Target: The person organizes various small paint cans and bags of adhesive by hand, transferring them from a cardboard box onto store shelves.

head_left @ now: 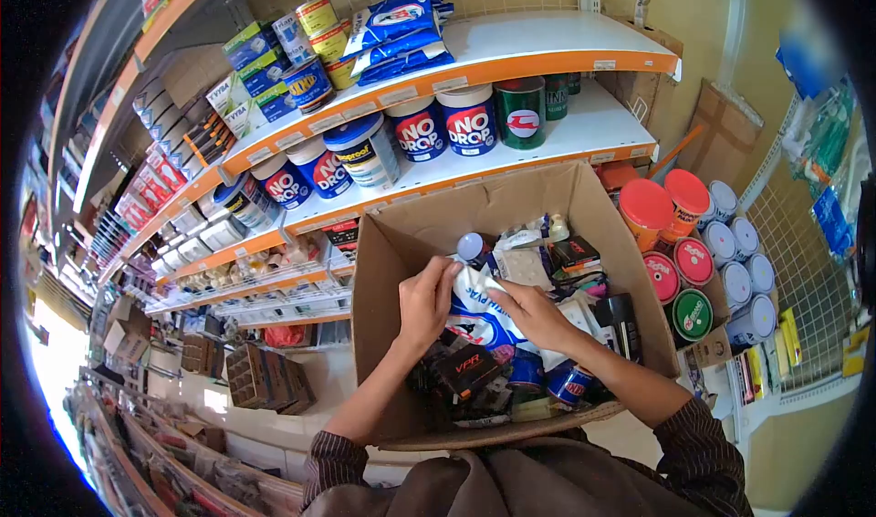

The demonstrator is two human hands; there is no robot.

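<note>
Over a large open cardboard box, a white and blue plastic packet with blue lettering is held up by its top edge. My left hand pinches one top corner, fingers closed. At the other side of the same edge, my right hand is closed on the plastic. Around the packet, the box holds a mix of small goods: a black box marked VPR, small blue cans, a black package and a round pale lid. The packet hides part of the contents.
Orange-edged shelves stand ahead, with NO DROP tubs, a green can and stacked blue bags. To the right are red-lidded cans and white-lidded tins. A brown carton sits on the floor at left.
</note>
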